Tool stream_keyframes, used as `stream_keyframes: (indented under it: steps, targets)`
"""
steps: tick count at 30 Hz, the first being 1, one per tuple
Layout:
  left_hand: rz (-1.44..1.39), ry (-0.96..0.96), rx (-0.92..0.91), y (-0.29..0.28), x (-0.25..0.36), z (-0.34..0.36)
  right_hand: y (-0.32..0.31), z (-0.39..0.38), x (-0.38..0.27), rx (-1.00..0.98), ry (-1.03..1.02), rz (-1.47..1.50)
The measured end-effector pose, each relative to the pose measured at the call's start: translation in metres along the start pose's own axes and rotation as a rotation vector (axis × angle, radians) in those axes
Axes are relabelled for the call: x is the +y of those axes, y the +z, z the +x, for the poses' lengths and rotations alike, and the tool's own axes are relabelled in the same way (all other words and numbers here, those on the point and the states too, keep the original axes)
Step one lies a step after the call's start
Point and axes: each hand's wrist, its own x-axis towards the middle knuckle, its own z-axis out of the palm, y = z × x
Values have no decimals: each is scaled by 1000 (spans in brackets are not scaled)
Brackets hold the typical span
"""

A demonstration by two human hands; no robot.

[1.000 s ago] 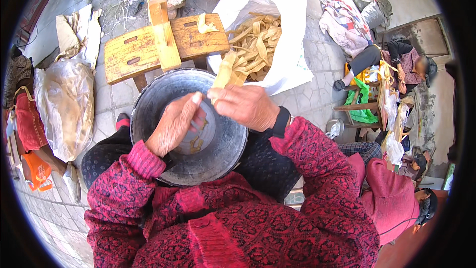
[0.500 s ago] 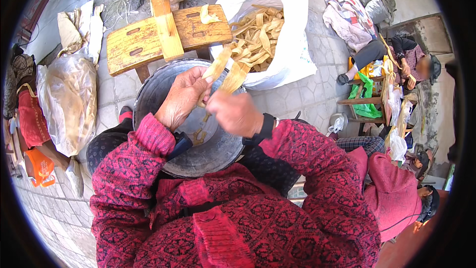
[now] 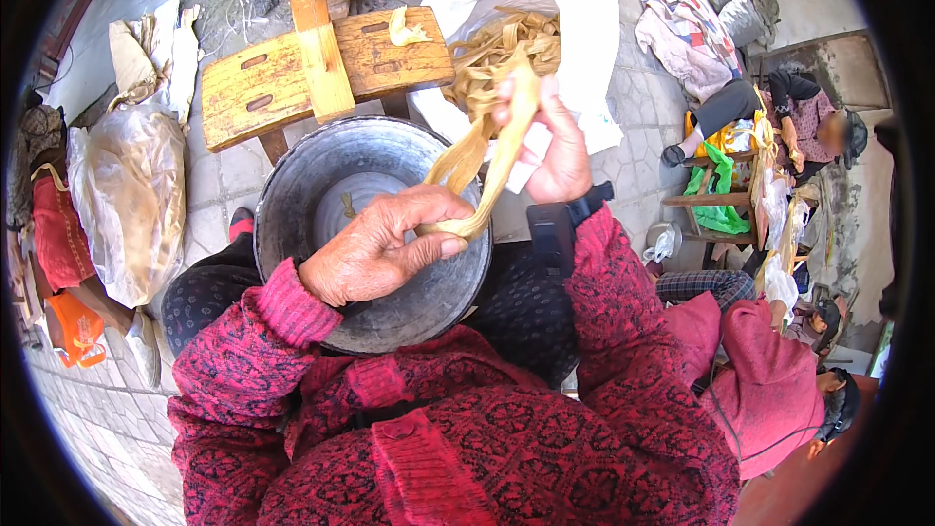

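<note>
Both my hands hold one long pale yellow strip of dried husk (image 3: 492, 161) above a round grey metal basin (image 3: 307, 195) on my lap. My left hand (image 3: 375, 248) pinches the lower end of the husk strip over the basin's right side. My right hand (image 3: 555, 141) grips its upper end, raised toward a heap of similar husk strips (image 3: 487, 54) lying on a white sack (image 3: 575, 19). The basin holds only a small scrap near its middle.
A low yellow wooden stool (image 3: 321, 73) stands beyond the basin. Clear plastic bags (image 3: 131, 195) and orange and red items lie at my left. Other people sit at the right near a green bag (image 3: 721, 195), one in pink (image 3: 769, 370) close by.
My hands rose out of the basin and moved apart, stretching the husk strip between them. My right hand went up toward the sack.
</note>
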Motion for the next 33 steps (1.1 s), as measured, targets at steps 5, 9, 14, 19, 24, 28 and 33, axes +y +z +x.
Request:
stream_keyframes:
  steps: [5,9,14,19,24,28,33]
  targets:
    - [82,114,28,0,-3,3,9,-6,-27,-106,-263,135]
    - [160,-59,71,4,-4,5,14,-4,-36,-84,-283,-81]
    - [-297,-103,155,-12,5,4,6,12,-10,-111,-147,-1022]
    - [-267,-107,174,-28,12,4,7,-9,28,-606,-163,-1457]
    - [-320,-115,155,-37,21,5,29,-17,51,-489,-328,-1663]
    - [-288,-18,307,-39,19,11,53,-23,52,-455,-91,-1407]
    - [-588,-230,112,-28,3,7,83,-41,35,-557,122,-398]
